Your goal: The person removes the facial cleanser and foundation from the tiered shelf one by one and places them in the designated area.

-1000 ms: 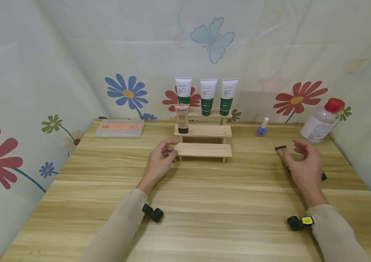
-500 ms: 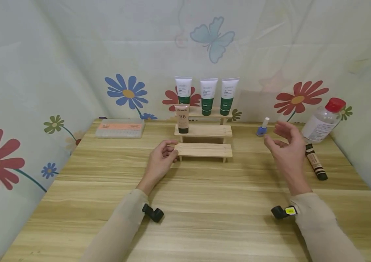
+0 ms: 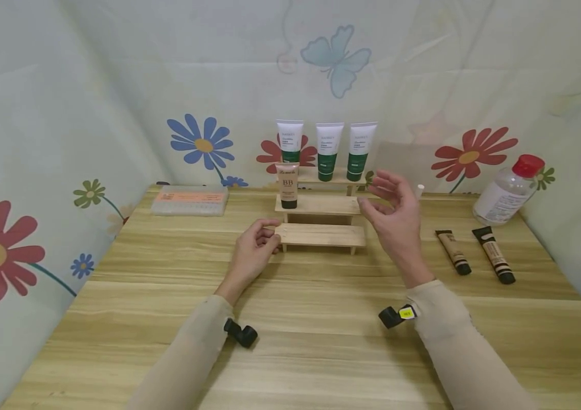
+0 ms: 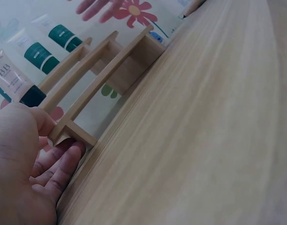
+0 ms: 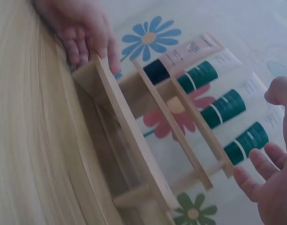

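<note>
A three-step wooden display stand (image 3: 321,234) rests on the table. My left hand (image 3: 253,247) grips the left end of its lowest step; in the left wrist view the fingers (image 4: 63,168) curl under the end. My right hand (image 3: 395,222) hovers by the right end of the middle step, fingers spread apart and holding nothing. A beige BB cream tube (image 3: 288,185) stands cap down at the left of the middle step. On the top step stand three white and green squeeze tubes (image 3: 328,151), the left one partly hidden behind the BB cream.
Two beige tubes with black caps, a smaller one (image 3: 453,251) and a longer one (image 3: 494,254), lie at the right. Behind my right hand shows the white cap (image 3: 420,191) of a nail polish bottle. A red-capped clear bottle (image 3: 500,196) and a flat plastic case (image 3: 189,202) stand farther back.
My right hand has moved left, from over the lying tubes to the stand's right side. Both lying tubes now show fully, and the nail polish is mostly covered. The left hand has stayed put.
</note>
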A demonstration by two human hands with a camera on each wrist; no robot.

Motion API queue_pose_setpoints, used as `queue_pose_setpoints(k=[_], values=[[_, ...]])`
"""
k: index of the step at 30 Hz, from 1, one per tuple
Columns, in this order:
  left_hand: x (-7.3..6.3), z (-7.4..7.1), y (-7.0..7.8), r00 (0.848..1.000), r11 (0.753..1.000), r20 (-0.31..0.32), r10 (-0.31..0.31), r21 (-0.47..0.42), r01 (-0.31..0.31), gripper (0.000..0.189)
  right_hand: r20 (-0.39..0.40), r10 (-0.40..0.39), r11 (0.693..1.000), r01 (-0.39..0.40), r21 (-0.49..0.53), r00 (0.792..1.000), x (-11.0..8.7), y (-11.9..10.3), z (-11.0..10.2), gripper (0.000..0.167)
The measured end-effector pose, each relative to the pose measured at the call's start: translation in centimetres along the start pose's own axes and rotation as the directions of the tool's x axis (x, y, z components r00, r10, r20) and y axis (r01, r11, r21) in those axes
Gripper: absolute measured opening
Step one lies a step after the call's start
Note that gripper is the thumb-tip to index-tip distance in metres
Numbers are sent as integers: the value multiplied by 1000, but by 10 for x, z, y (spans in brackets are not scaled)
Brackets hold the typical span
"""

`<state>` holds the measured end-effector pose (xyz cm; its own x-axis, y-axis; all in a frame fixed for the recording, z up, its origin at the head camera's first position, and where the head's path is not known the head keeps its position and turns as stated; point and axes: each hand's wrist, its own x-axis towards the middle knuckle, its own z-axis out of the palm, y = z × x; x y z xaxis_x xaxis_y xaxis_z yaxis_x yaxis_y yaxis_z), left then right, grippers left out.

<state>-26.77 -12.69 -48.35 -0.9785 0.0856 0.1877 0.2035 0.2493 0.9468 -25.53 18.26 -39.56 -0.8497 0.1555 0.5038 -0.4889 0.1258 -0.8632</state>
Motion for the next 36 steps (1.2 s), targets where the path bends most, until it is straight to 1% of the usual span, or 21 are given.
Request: queue_pose_setpoints(k=[4,10,14,18,25,33,36], values=[[0,-1,1,1000,1000,3,0,-6,0,28,44,3,999,-4,32,999,2,-1,22,58],[-2,-2,2,1000,1000,10,-10,2,10,29,96,15,999,-19,46,995,6,-3,57,61],[-1,-2,3,1000,1000,5,-8,4,8,29,129,14,997,-24,75,992,11,0,80,61],[0,-2,2,1000,1000,7,3,0,-3,29,165,22,996,-37,86,986,15,5,98,60],[0,-1,4,1000,1000,19,12,-7,-11,30,212,10,995,-31,96,977,17,11,117,57],[1,0,1,999,999,-3,50,22,-50,30,220,17,997,-34,72,975,18,13,129,48],[1,-1,0,999,999,-4,49,21,-49,29,215,8,998,-22,64,977,18,14,131,46]])
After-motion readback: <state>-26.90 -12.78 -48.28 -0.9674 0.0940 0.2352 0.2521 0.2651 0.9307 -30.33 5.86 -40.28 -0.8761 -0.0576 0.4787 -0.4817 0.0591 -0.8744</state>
